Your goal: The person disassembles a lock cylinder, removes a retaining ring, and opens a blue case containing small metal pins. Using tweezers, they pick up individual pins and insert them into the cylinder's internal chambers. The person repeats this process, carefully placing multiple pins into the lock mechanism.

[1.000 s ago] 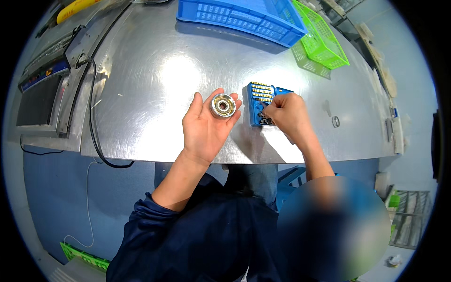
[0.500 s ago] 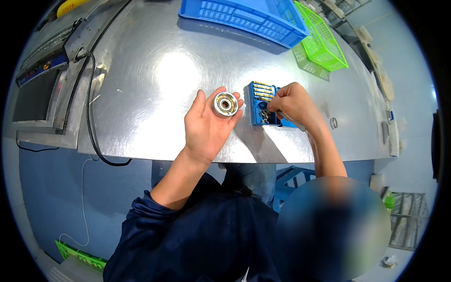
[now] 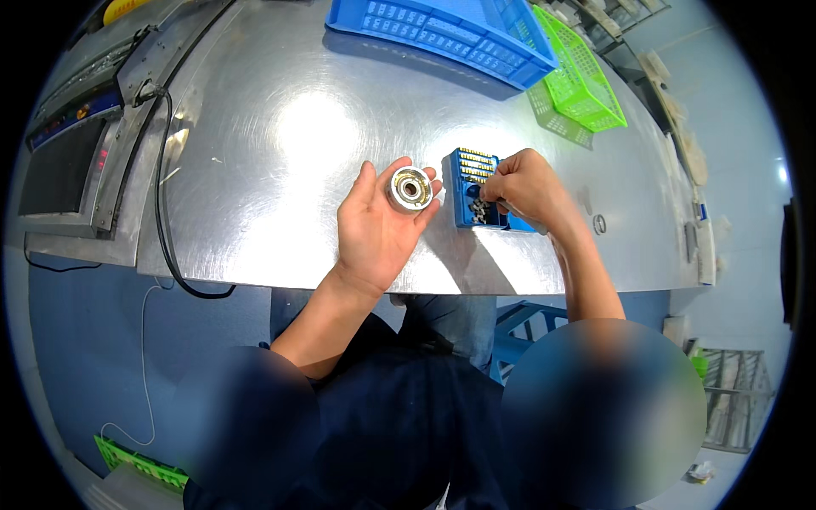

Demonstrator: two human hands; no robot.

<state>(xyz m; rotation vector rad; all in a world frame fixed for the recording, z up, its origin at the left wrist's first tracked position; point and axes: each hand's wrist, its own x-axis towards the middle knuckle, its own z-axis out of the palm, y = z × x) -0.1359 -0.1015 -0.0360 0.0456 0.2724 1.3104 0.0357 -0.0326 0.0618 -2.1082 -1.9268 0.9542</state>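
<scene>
On the upturned palm and fingers of my left hand [image 3: 374,229] rests a round metal bearing-like part [image 3: 410,189], silver outside with a gold-toned ring and a centre hole. The thumb stretches out, apart from it. To its right stands a small blue box [image 3: 450,183] with rows of small gold-and-silver pieces [image 3: 478,161] at its far end and loose small grey pieces [image 3: 478,210] nearer me. My right hand [image 3: 531,189] hangs over the box's right side, fingertips pinched together above the loose pieces. Whatever is between the fingertips is too small to make out.
A blue plastic crate [image 3: 442,38] and a green basket [image 3: 586,85] stand at the table's far side. A metal ring [image 3: 600,224] lies to the right on the steel table [image 3: 246,170]. At left are a machine with a dark panel [image 3: 59,174] and a black cable [image 3: 161,204].
Both hands stay nearly in place; the right fingertips remain pinched over the box. The view has shifted slightly.
</scene>
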